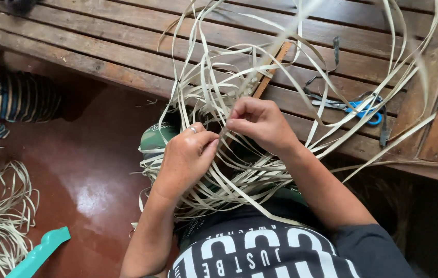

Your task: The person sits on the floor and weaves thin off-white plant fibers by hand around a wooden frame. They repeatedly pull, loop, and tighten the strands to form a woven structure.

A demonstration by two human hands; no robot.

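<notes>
Flanking slatted wooden bench (126, 46), glossy red floor (90, 170)

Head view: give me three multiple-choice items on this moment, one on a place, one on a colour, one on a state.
1. Where do the scissors lie?
A. on the red floor
B. on the wooden slat table
C. in the person's lap

2. What colour are the scissor handles?
A. blue
B. yellow
C. black

3. What are both hands doing?
A. resting flat on the table
B. gripping the scissors
C. pinching pale strips together

Answers: 1 B, they lie on the slats at right; 2 A, the loops are bright blue; 3 C, the left hand and right hand meet on the strips, fingers closed.
</notes>
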